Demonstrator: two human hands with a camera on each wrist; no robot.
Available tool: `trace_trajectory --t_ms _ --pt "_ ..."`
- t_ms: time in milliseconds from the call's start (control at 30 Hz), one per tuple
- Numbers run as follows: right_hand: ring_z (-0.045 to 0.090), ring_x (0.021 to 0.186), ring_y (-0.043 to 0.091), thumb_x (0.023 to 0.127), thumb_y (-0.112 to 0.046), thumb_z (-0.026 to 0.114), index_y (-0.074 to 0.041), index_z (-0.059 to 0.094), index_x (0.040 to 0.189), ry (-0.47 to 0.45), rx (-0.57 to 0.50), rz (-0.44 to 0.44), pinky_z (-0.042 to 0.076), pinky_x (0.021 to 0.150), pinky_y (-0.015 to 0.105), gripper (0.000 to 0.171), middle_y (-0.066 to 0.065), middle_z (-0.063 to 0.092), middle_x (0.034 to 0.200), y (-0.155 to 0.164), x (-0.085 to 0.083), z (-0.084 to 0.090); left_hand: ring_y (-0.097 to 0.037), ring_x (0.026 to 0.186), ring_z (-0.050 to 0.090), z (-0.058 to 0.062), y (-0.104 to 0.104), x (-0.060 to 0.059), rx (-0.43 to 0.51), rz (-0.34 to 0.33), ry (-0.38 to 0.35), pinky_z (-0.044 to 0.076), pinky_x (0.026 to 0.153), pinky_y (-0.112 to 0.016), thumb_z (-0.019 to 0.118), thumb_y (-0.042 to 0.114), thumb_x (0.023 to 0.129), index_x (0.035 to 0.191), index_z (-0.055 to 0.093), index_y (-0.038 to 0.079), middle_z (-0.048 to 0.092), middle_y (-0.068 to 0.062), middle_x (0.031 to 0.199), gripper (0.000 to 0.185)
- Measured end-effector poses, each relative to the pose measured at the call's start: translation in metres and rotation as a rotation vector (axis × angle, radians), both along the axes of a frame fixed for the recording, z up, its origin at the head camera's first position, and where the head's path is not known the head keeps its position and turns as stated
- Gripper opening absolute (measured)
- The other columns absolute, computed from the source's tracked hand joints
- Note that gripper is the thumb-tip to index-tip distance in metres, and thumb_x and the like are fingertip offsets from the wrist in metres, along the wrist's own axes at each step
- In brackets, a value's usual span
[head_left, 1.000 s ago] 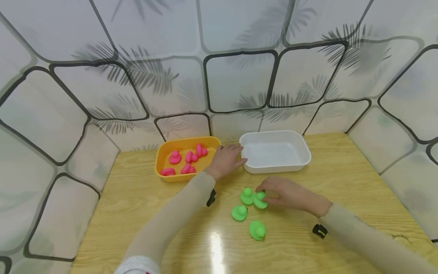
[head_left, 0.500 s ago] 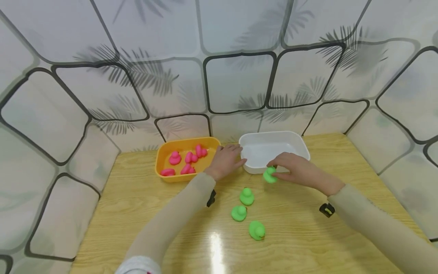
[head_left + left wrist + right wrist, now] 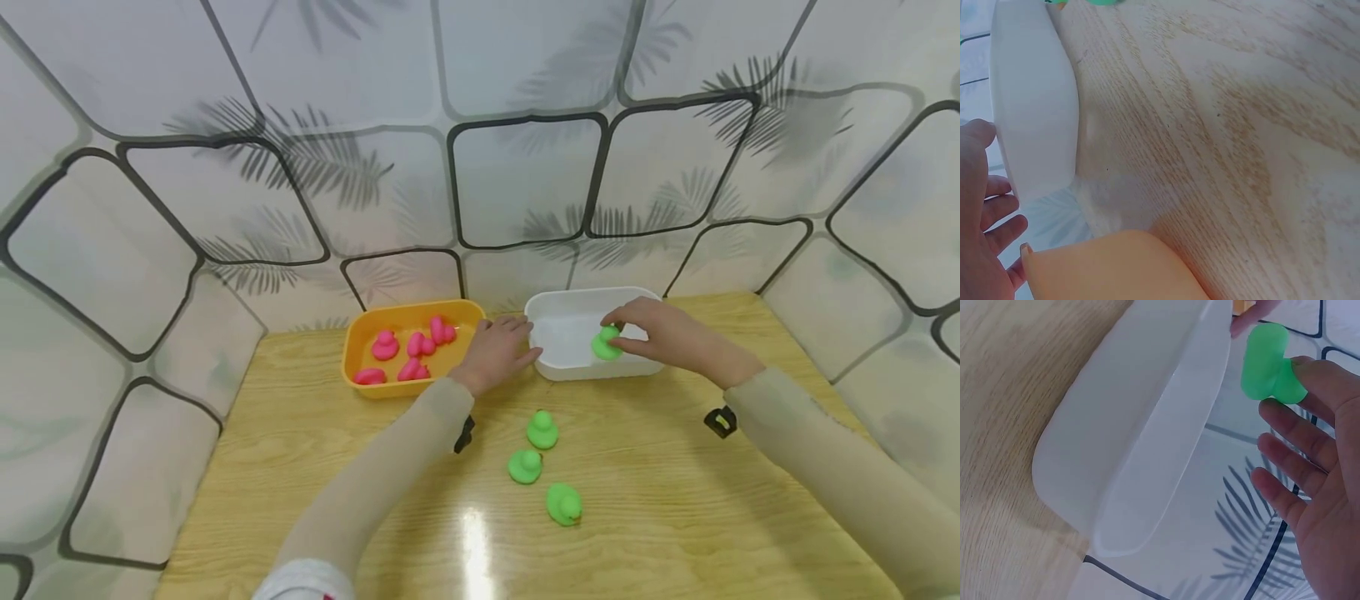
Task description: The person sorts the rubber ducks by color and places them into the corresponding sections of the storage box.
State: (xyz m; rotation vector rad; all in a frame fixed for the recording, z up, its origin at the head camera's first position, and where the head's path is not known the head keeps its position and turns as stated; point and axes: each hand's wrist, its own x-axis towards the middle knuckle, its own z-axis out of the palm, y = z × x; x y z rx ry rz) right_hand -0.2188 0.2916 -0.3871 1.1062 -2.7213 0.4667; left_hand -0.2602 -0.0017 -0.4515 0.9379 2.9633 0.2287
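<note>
The right hand [image 3: 660, 337] pinched a small green rubber duck [image 3: 606, 344] just above the white plastic tub [image 3: 564, 367], whose left rim the relaxed left hand [image 3: 497, 353] touched, so a loose fingertip pinch risked dropping it onto the wooden worktop [image 3: 675, 500].

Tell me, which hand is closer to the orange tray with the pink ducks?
The left. The left hand rests between the orange tray and the white tray, beside the orange one. The right hand is farther off over the white tray, pinching a green duck.
</note>
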Motion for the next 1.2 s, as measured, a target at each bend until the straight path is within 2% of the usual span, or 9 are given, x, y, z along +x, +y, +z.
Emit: trace_trajectory --t_ms 200,467,767,900,1200 --pt "0.067 0.098 0.031 0.094 -0.010 0.078 -0.001 0.073 0.119 -0.074 0.010 -0.056 0.054 0.084 0.049 0.027 0.008 0.072 0.103 0.003 -0.010 0.003 -0.025 0.148 0.041 0.001 0.001 -0.001 -0.005 -0.006 0.005 0.035 0.118 -0.049 0.047 0.050 0.109 0.154 0.052 0.012 0.044 -0.005 0.163 0.059" --pt "0.066 0.103 0.035 0.096 -0.015 0.076 -0.001 0.071 0.121 -0.130 0.040 -0.108 0.053 0.089 0.054 0.029 0.011 0.072 0.105 0.007 -0.027 0.008 -0.025 0.146 0.042 0.001 0.005 -0.003 -0.056 -0.025 0.065 0.036 0.117 -0.048 0.046 0.048 0.110 0.153 0.052 0.011 0.045 -0.006 0.162 0.057" --pt "0.065 0.108 0.040 0.099 -0.018 0.073 0.001 0.068 0.125 -0.158 0.098 -0.153 0.050 0.094 0.058 0.032 0.014 0.072 0.106 0.012 -0.047 0.016 -0.025 0.145 0.042 -0.001 0.005 -0.003 -0.049 -0.035 0.064 0.037 0.117 -0.047 0.046 0.047 0.110 0.153 0.052 0.010 0.046 -0.007 0.161 0.057" --pt "0.065 0.108 0.040 0.100 -0.018 0.072 0.002 0.068 0.126 -0.181 0.103 -0.164 0.051 0.093 0.058 0.033 0.015 0.072 0.107 0.013 -0.049 0.019 -0.025 0.145 0.042 -0.001 0.004 -0.001 -0.047 -0.039 0.060 0.037 0.117 -0.047 0.046 0.047 0.110 0.153 0.052 0.010 0.046 -0.007 0.161 0.057" --pt "0.065 0.105 0.042 0.099 -0.015 0.072 0.002 0.068 0.123 -0.170 0.097 -0.168 0.051 0.091 0.058 0.029 0.017 0.072 0.105 0.014 -0.055 0.019 -0.025 0.144 0.043 -0.004 0.000 0.000 -0.032 -0.033 0.072 0.038 0.117 -0.047 0.047 0.047 0.110 0.152 0.053 0.012 0.048 -0.006 0.160 0.056"
